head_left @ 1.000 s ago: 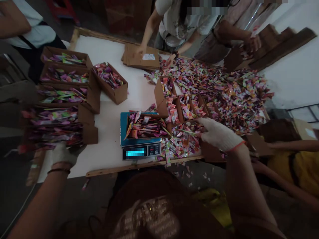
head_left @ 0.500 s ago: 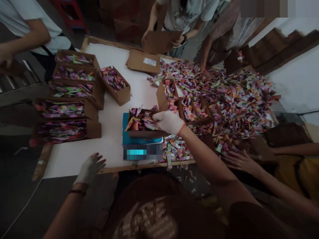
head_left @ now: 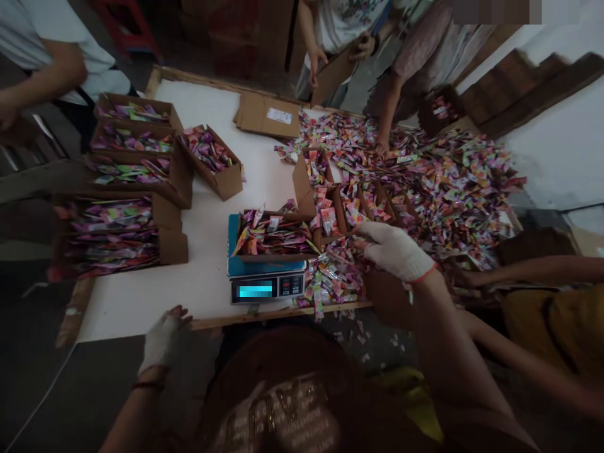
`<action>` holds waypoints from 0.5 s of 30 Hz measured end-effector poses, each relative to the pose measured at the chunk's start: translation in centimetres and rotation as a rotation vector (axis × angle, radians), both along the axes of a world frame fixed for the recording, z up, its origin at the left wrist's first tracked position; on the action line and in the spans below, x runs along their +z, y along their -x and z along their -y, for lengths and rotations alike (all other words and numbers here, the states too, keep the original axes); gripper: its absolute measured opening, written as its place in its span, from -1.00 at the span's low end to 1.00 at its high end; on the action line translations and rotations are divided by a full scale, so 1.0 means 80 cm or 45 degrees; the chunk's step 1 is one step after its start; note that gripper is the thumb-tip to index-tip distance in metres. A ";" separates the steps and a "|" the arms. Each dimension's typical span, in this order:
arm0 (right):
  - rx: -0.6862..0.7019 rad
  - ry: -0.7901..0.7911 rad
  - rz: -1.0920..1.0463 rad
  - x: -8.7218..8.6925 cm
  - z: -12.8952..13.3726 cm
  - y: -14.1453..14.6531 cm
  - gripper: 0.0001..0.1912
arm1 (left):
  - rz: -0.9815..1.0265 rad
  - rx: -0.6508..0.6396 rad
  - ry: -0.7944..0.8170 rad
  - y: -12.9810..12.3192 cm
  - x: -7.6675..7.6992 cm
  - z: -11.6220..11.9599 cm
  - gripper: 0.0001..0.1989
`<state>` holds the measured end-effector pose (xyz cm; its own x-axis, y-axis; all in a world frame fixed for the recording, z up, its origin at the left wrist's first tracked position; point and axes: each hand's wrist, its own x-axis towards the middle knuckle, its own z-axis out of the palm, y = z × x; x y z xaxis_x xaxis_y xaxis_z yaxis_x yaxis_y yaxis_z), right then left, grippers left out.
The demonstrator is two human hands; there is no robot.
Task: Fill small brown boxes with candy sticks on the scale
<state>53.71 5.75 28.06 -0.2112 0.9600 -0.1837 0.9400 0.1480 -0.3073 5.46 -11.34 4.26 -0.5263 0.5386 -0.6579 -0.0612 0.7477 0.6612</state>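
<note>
A cardboard box of small wrapped packets (head_left: 276, 257) rests on the blue-topped digital scale (head_left: 291, 286). My right hand (head_left: 399, 251), in a white glove, hovers to the right of that box over the loose packets (head_left: 337, 280). Its fingers point left, loosely bent and apart, and I see no packet in them. My left hand (head_left: 163, 340), gloved with bare fingertips, hangs at the near table edge. Its fingers are loosely bent with nothing in them. Beside the scale box stand several smaller filled boxes (head_left: 306, 195).
Filled boxes (head_left: 172, 245) line the left side, with another box (head_left: 229, 182) set at an angle. Flattened cartons (head_left: 268, 116) lie at the back. A packet heap (head_left: 453, 170) covers the right side. Co-workers' arms (head_left: 389, 113) reach in from behind and from the right (head_left: 528, 270).
My right hand has left the box on the scale and moved right over the loose packets. My left hand has dropped slightly. The co-worker at the back has turned the cardboard piece.
</note>
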 end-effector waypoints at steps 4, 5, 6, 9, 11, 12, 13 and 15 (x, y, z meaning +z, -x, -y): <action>0.262 0.057 0.122 0.004 -0.028 0.101 -0.65 | 0.019 0.132 -0.251 0.006 0.043 -0.077 -0.65; 0.324 0.136 0.221 0.005 -0.036 0.127 -0.63 | 0.014 0.135 -0.316 0.002 0.060 -0.100 -0.64; 0.381 0.218 0.327 0.005 -0.045 0.151 -0.60 | 0.025 0.130 -0.405 -0.005 0.079 -0.124 -0.64; 0.503 0.384 0.538 0.000 -0.064 0.200 -0.51 | 0.069 0.139 -0.585 -0.038 0.135 -0.186 -0.62; 0.530 0.406 0.558 -0.006 -0.071 0.213 -0.48 | 0.090 0.016 -0.643 -0.063 0.163 -0.215 -0.63; 0.528 0.405 0.552 -0.009 -0.073 0.215 -0.48 | 0.065 -0.088 -0.642 -0.075 0.172 -0.226 -0.63; 0.521 0.399 0.547 -0.012 -0.074 0.216 -0.49 | 0.019 -0.195 -0.625 -0.086 0.177 -0.235 -0.64; 0.499 0.398 0.547 -0.015 -0.073 0.214 -0.50 | -0.079 -0.378 -0.551 -0.105 0.178 -0.248 -0.66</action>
<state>36.61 11.58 26.90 -0.3802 0.7147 -0.5871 0.8831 0.4691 -0.0008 13.85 8.49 18.49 -0.3409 0.8858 -0.3148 0.1606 0.3848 0.9089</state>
